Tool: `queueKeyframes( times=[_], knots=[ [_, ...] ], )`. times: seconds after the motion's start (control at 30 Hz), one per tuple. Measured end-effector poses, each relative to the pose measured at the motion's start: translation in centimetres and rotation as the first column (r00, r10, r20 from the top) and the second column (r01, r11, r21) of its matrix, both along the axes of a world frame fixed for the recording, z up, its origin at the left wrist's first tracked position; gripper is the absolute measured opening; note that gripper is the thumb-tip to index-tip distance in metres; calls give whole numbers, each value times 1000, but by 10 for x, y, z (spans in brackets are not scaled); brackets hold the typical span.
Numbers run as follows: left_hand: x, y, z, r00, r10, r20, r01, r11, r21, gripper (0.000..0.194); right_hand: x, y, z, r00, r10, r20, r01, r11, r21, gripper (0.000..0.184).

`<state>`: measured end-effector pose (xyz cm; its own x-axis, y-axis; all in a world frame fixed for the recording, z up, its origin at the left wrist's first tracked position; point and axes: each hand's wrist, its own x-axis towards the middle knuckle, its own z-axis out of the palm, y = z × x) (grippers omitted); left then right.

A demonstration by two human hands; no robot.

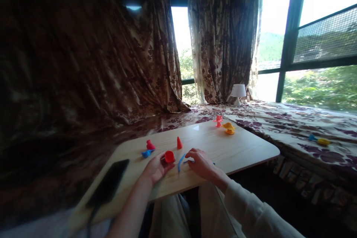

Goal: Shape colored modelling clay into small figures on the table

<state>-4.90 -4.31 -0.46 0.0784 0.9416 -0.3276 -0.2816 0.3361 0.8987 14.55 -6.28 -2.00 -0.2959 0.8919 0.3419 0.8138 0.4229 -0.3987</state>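
Note:
My left hand [158, 167] is curled around a small red cup-shaped piece [169, 157], its hollow side facing me. Close by on the right, the fingers of my right hand [201, 163] are pinched together at the upper end of a thin curved blue strip [180, 163]. A second thin blue piece [214, 163] shows on both sides of my right hand, partly hidden beneath it. Just beyond my hands a red cone [179, 142] stands upright on the pale wooden table [164, 190].
Left of my hands lie a red figure [150, 145] and a blue piece [146, 153]. A dark flat device [108, 182] with a cable rests nearer left. Pink [218, 121] and yellow [229, 128] figures stand at the far edge. A white lamp [238, 91] is behind.

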Motion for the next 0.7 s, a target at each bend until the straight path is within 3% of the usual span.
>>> queueKeyframes(
  times=[0.23, 0.4, 0.53, 0.7],
  knots=[
    [15, -23, -10, 992, 126, 23, -129, 974, 188, 26, -2, 1, -1, 995, -52, 86, 51, 999, 13, 28],
    [27, -25, -24, 969, 239, -64, -201, 910, 362, 19, -4, -1, -6, 995, -64, 71, 61, 997, 47, 27],
    [25, -24, -28, 936, 285, -205, -167, 875, 454, 21, -4, -3, -9, 997, -39, 61, 36, 998, 52, 27],
    [23, -25, -25, 897, 262, -357, -98, 904, 416, 24, -5, -1, -7, 998, -39, 40, 38, 998, 40, 27]
  ],
)
